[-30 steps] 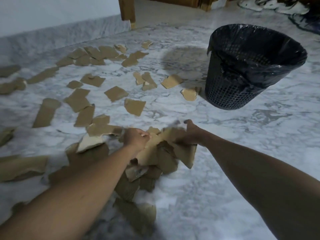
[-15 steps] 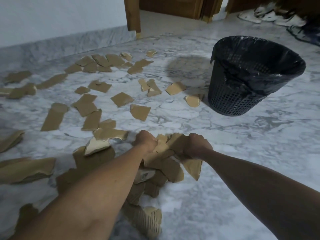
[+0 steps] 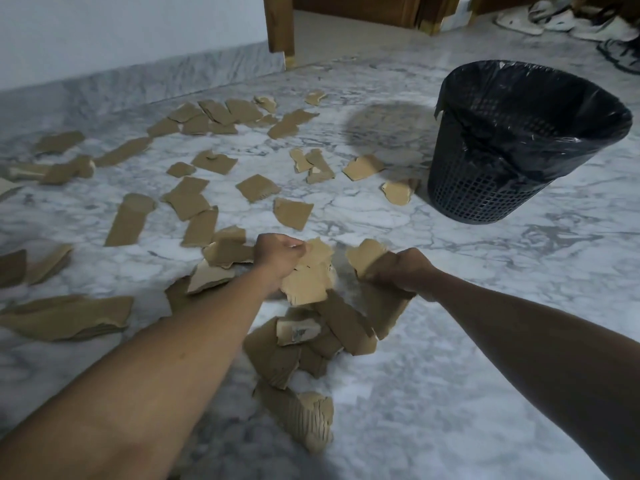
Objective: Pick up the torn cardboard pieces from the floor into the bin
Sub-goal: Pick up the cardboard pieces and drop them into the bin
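Observation:
Several torn brown cardboard pieces (image 3: 292, 213) lie scattered over the marble floor (image 3: 450, 341), most of them to the left and middle. My left hand (image 3: 278, 259) grips a light-brown cardboard piece (image 3: 306, 284) at the centre. My right hand (image 3: 398, 270) grips a bunch of cardboard pieces (image 3: 384, 306) that hangs down from the fist. Between and below both hands lies a heap of cardboard (image 3: 311, 341). The black mesh bin (image 3: 485, 188) with a black liner stands at the upper right, about an arm's length beyond my right hand.
A marble skirting and white wall (image 3: 104, 46) run along the back left. A wooden door frame (image 3: 278, 26) stands at the top centre. Shoes (image 3: 561, 19) lie at the top right behind the bin.
Both hands have closed on cardboard and moved apart; the right hand has lifted its bunch off the heap. The view has tilted down a little.

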